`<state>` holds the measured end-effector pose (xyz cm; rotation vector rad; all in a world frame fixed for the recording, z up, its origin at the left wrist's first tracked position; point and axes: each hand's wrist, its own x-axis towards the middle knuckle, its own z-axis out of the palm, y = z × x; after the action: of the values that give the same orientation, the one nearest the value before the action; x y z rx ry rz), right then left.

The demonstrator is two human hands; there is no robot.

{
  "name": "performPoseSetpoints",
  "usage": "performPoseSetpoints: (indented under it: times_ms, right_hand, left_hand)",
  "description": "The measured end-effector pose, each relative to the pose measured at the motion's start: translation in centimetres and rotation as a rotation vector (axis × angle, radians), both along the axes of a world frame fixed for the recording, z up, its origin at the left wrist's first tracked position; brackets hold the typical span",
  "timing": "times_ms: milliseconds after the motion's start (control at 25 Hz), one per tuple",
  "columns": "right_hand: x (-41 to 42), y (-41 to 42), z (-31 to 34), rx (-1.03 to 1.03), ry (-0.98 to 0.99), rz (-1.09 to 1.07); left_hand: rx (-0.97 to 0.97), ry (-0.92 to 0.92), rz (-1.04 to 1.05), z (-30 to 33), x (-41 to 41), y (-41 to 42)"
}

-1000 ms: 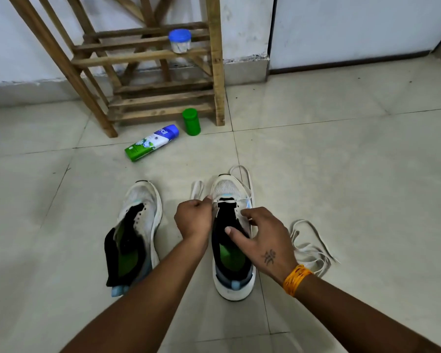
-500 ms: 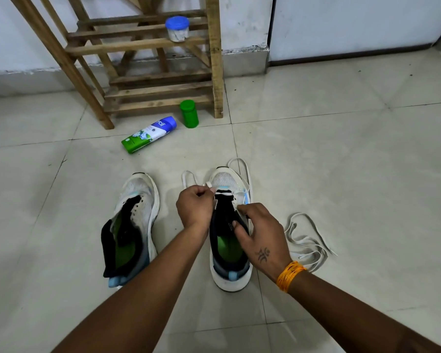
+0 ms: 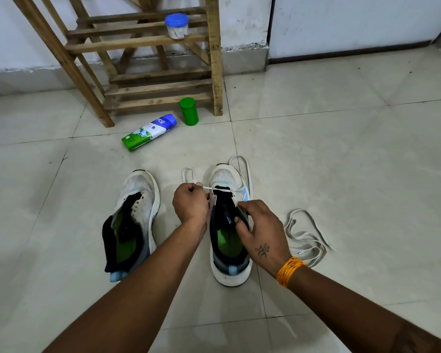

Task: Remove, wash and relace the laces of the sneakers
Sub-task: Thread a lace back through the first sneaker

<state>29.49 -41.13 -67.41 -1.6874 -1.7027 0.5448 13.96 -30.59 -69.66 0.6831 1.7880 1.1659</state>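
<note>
Two white sneakers sat on the tiled floor (image 3: 341, 161) in front of you. Your left hand (image 3: 190, 203) was curled into a fist, pinching a white lace (image 3: 220, 189) pulled taut across the lowest eyelets of the right sneaker (image 3: 228, 225); more of that lace looped on the floor past the toe on both sides. Your right hand (image 3: 261, 231) rested on the same sneaker's right edge, fingers bent over the collar, thumb and forefinger at the eyelet row; whether they actually pinched the lace, can't tell. An orange band (image 3: 289, 271) circled that wrist. Left sneaker (image 3: 134, 222) lay just beside, unlaced, tongue flopped open, green insole showing. Second lace (image 3: 307, 238) lay loose in a tangle on the floor right of the right sneaker, apart from it. Toward the far wall stood a wooden rack (image 3: 148, 64) with a blue-lidded jar (image 3: 176, 26) on a slat. Green container (image 3: 189, 111) stood upright at the rack's foot, and a green-and-white tube (image 3: 149, 132) lay on its side just beside it.
</note>
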Motion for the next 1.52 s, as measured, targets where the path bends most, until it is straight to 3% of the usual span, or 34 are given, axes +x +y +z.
performPoseSetpoints:
  times_ms: [280,400,520,640,1000,1520]
  right_hand:
    - [0.2,0.3,1.7,-0.009,0.028,-0.117]
    - [0.4,2.2,3.8,0.091,0.23,-0.097]
    - [-0.1,5.1,8.1,-0.005,0.54,-0.159]
    - [-0.4,8.1,14.2,0.007,0.697,-0.145]
    - [-0.8,12.7,32.4,0.204,0.728,0.075]
    - [-1.2,12.6,45.6,0.379,0.667,0.159]
  left_hand:
    - [0.121,0.155,-0.014,3.5,-0.3,-1.8]
    - [0.274,0.139,-0.089,6.9,-0.4,-2.3]
    - [0.411,0.073,-0.244,11.5,-0.1,-1.9]
    - [0.488,0.045,-0.327,17.3,0.1,-0.9]
    - [0.671,0.06,-0.43,34.7,0.1,3.7]
    - [0.825,-0.011,-0.494,49.3,-0.4,4.1]
